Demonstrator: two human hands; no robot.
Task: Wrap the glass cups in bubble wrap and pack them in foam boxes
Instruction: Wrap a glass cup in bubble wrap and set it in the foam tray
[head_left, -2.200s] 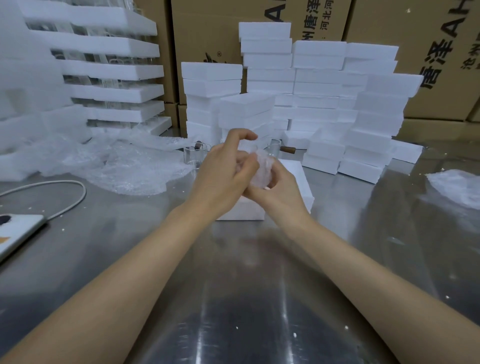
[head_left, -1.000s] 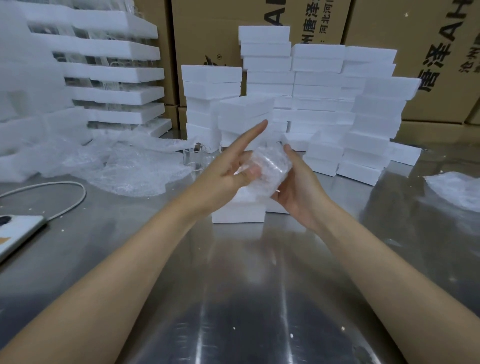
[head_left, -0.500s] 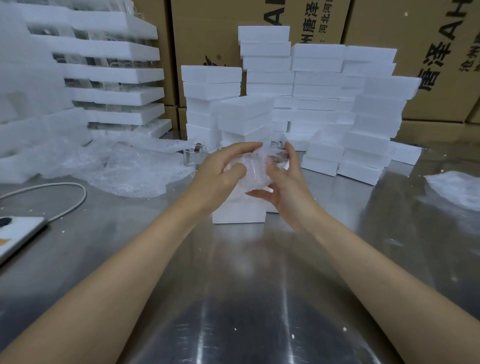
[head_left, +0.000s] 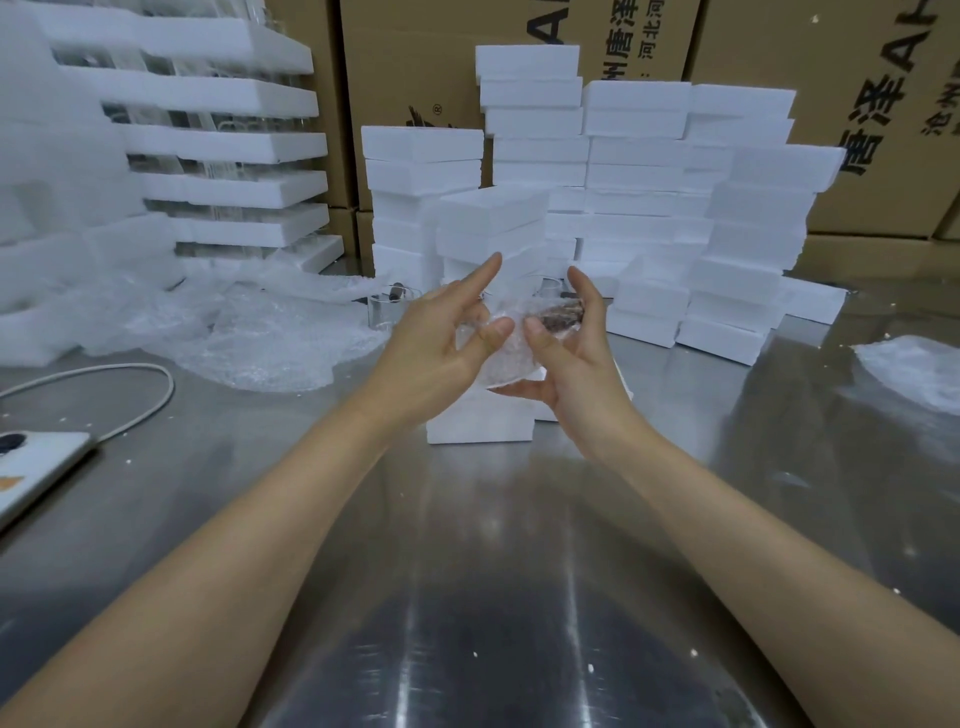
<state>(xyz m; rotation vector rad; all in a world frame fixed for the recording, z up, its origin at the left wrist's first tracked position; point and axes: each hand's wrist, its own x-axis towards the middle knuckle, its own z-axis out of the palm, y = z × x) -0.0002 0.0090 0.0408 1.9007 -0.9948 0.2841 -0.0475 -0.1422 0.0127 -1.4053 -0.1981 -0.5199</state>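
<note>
A glass cup wrapped in bubble wrap (head_left: 517, 348) is held in the air between both hands, above a low white foam box (head_left: 480, 423) on the steel table. My right hand (head_left: 574, 358) cups it from below and behind, with the thumb on its front. My left hand (head_left: 449, 343) pinches the wrap with thumb and curled fingers, while its index finger points up. A bare glass cup (head_left: 387, 312) stands just behind my left hand. Another glass cup (head_left: 550, 288) peeks out behind my right hand's fingers.
Stacks of white foam boxes (head_left: 644, 208) stand behind the hands, with cardboard cartons (head_left: 857, 104) beyond. Loose bubble wrap (head_left: 249, 332) lies at left, and more bubble wrap (head_left: 919, 369) at the right edge. A phone (head_left: 36, 467) with a white cable (head_left: 130, 395) lies front left.
The wrapped cup has been turned and lowered slightly between the hands. My left index finger has lifted off the wrap and now points up; the right hand's fingers have shifted behind the bundle.
</note>
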